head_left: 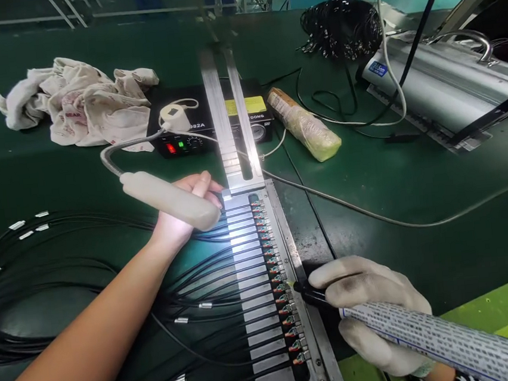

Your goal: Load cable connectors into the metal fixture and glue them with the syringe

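A metal jig (pixel 249 257) lies lengthwise before me, holding a row of black cables (pixel 218 282) side by side. Their stripped ends, with small coloured wires and metal connectors (pixel 288 320), cross a dark slot. My right hand (pixel 377 307), in a white glove, grips a printed tube (pixel 448 339) with a black nozzle. The nozzle's yellowish tip is at the connectors, about midway down the row; contact is unclear. My bare left hand (pixel 178 213) is at the jig's far left corner, fingers bent together, partly hidden by the white lamp head (pixel 169 200).
Behind the jig stands a black control box (pixel 195 139) with lit switches. Crumpled cloth (pixel 88 101) lies left of it, a wrapped yellowish block (pixel 306 124) right. Coiled cables (pixel 34 289) spread at left. A silver machine (pixel 444 70) and a black cable bundle (pixel 341 29) are far right.
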Demonstrator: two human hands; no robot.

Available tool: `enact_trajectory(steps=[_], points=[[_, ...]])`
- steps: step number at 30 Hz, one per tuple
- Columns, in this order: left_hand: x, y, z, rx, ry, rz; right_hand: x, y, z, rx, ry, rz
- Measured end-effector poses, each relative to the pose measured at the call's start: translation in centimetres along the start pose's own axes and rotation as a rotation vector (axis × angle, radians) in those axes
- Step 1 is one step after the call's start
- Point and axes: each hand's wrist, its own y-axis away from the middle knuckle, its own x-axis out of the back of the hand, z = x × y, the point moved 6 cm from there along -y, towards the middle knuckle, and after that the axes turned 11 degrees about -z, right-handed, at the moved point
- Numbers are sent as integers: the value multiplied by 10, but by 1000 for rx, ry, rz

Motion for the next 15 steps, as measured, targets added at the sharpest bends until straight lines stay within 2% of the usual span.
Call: enact_trajectory(steps=[8,15], points=[[0,0,2,-15,-14,12,-4,-10,-10,55,132,27],[0,0,2,-13,-31,19,-3,-11,-9,34,148,23]])
